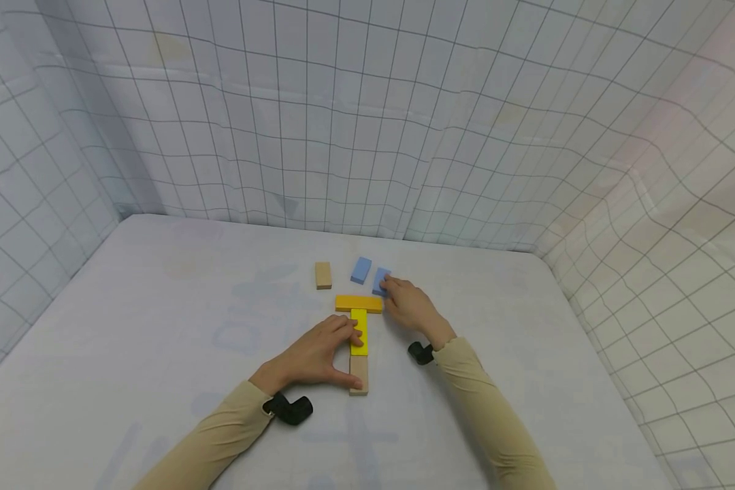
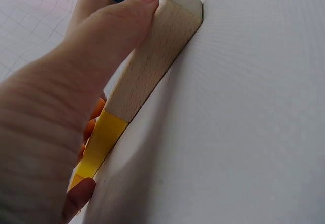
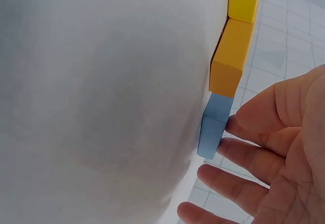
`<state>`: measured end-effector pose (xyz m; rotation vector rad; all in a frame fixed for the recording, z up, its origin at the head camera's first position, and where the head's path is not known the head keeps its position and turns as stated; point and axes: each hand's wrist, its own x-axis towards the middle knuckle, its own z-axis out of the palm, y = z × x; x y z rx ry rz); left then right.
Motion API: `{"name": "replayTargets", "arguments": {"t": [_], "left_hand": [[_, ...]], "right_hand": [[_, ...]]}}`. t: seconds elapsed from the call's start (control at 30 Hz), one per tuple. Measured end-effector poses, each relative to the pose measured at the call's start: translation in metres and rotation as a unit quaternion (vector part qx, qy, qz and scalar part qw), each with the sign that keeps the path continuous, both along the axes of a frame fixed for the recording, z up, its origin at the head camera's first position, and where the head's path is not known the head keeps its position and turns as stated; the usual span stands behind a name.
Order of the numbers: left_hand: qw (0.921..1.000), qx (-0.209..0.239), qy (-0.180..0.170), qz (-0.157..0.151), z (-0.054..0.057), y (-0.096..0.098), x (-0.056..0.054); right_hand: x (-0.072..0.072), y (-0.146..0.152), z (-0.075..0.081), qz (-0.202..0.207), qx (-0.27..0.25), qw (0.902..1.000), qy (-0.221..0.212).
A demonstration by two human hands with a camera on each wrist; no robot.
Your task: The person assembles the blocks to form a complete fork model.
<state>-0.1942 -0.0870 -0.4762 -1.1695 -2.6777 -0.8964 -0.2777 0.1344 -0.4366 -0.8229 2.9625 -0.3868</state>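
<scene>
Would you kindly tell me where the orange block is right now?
In the head view, the orange block lies crosswise just below centre, against the far end of the yellow block, left of the right hand.

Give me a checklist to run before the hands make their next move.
1. Left hand on the blocks: ok, thumb on the near wooden block, fingers at the yellow block.
2. Those two blocks end to end: ok.
3. Yellow meets the orange block: ok, touching.
4. Right hand at the right-hand blue block: ok, fingertips touch it.
5. Firm grip on that blue: cannot tell.
6. That blue square to orange: not ok, slanted.
</scene>
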Motion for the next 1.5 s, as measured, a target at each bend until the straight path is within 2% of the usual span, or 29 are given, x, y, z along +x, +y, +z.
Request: {"name": "replayTargets", "arguments": {"t": [0.43, 1.2, 1.5], "left_hand": [[0.9996, 0.018, 0.021, -0.004, -0.0014, -0.0004, 0.0007], [1.0000, 0.002, 0.005, -0.004, -0.0003, -0.0001, -0.0005], [0.9995, 0.019, 0.026, -0.008, -0.0014, 0.0000, -0.0003]], "right_hand": [[0.0048, -0.0003, 0.0017, -0.002, -0.009, 0.9999, -0.011], [0.0046, 0.0001, -0.0023, -0.002, 0.001, 0.9999, -0.017], [0.0052, 0.0000, -0.0019, 0.003, -0.005, 0.9999, -0.012]]}}
